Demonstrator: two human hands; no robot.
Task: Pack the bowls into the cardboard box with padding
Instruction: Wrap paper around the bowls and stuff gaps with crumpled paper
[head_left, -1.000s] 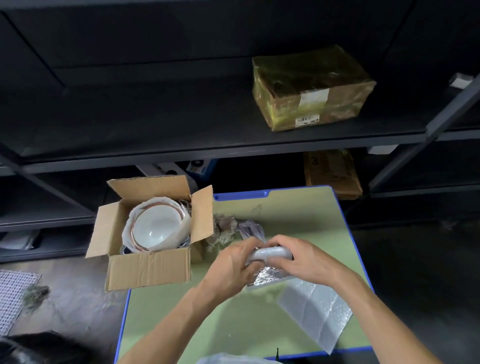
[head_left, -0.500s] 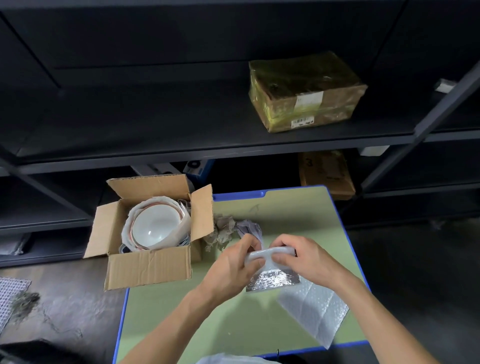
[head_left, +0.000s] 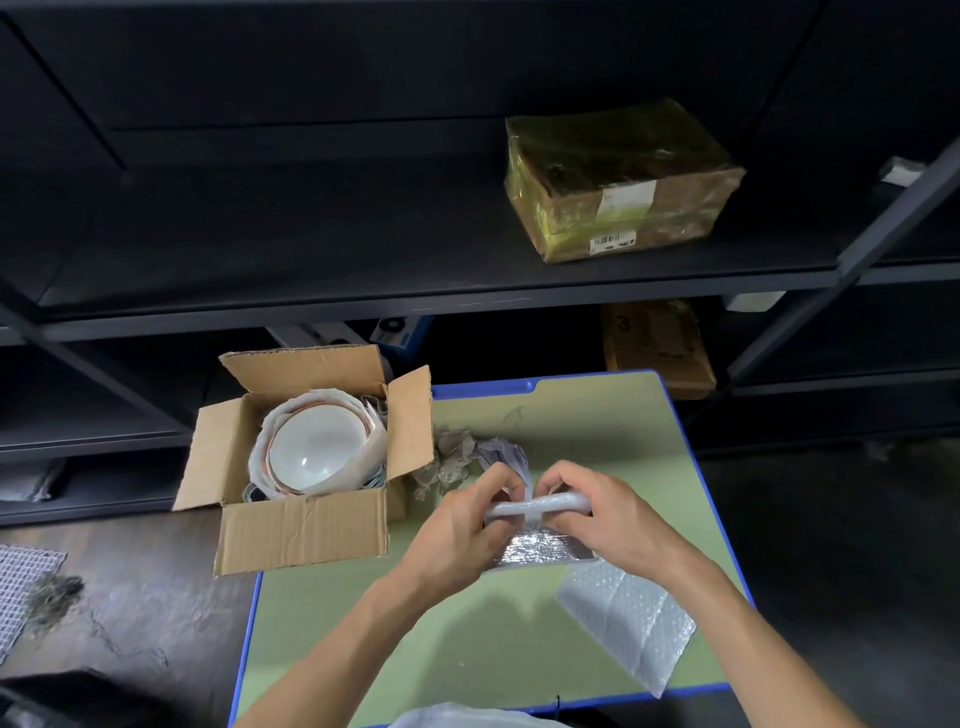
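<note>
Head view: left hand (head_left: 457, 525) and right hand (head_left: 597, 519) grip bubble wrap (head_left: 540, 535).

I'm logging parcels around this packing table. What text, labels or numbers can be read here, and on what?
"3": on the brown cardboard parcel on the lower shelf.
The barcode sticker on the film-wrapped parcel on the upper shelf: too small to read.
The pale label above that sticker: blurred, unreadable.
The cardboard box, bowl and bubble wrap: no text visible.
</note>
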